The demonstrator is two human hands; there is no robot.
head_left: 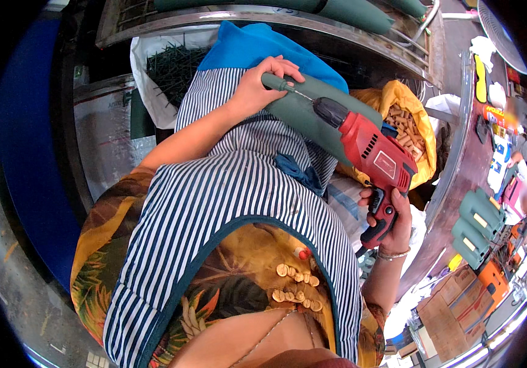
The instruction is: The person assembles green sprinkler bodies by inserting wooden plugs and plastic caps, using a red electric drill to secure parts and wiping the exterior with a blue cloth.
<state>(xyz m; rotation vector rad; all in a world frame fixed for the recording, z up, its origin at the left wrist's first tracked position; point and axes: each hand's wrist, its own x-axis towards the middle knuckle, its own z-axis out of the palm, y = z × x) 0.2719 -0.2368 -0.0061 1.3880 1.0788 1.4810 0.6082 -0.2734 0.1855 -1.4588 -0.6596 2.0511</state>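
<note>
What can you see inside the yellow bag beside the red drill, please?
Inside the yellow bag lie many short tan cylindrical pieces. Whatever lies beneath the top layer is hidden, and the red drill covers part of the bag.

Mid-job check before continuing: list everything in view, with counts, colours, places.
power drill: 1, red and black, in right hand
drill bit: 1, silver, in the drill
small cylinder: 1, green, in left hand
large cylinder: 1, green, across lap
bag: 1, yellow, right of lap
small pieces: many, brown, in yellow bag
sack: 1, white, upper left
sticks: many, dark green, in sack
rack: 1, grey, top
long cylinders: 2+, green, on rack
green objects: 3+, green, right
cardboard boxes: several, brown, lower right
clutter: uncountable, mixed colours, far right
apron: 1, navy-white, on person
left hand: 1, bare, holding small cylinder
right hand: 1, bare, gripping drill
</note>
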